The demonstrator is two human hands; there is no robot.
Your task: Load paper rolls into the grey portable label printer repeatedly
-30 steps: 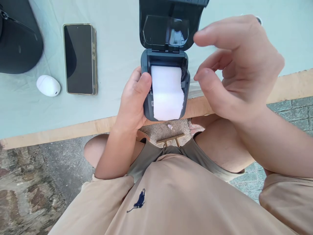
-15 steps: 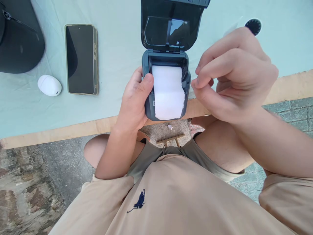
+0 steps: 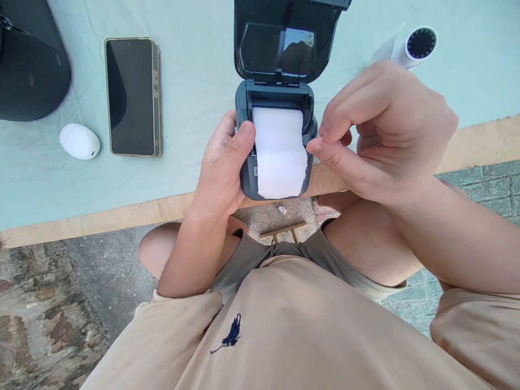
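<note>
Printer: a small dark printer (image 3: pixel 276 146) sits at the near edge of the worktop (image 3: pixel 195 108), its lid (image 3: pixel 284 40) swung open and standing up on the far side.
Paper: a white paper strip (image 3: pixel 280 154) runs out of the open bay and down over the near front of the body, its free end ragged.
Left hand: the left hand (image 3: pixel 221 168) wraps the printer's left side, grip pressed onto the casing, thumb lying along the left edge of the paper.
Right hand: the right hand (image 3: pixel 385 130) is curled, thumb and forefinger drawn together at the printer's right edge; whether they pinch the paper's edge or only touch the casing, I cannot tell.
Change: a second ago that right hand was spread and lifted clear of the printer; now it has dropped in and closed right up against the right side, so the work has moved from reaching to contact with the paper bay.
Uncovered: with the hand lower, a white roll (image 3: pixel 410 46) with a dark core shows on the far right.
Worktop: pale green cloth over a wooden board, with a phone (image 3: pixel 132 97) face up on the left, a white pebble-shaped case (image 3: pixel 79 142) nearer left, and a black cap (image 3: pixel 28 65) at the far left corner.
Room: stone paving below, the person seated, knees under the edge.
</note>
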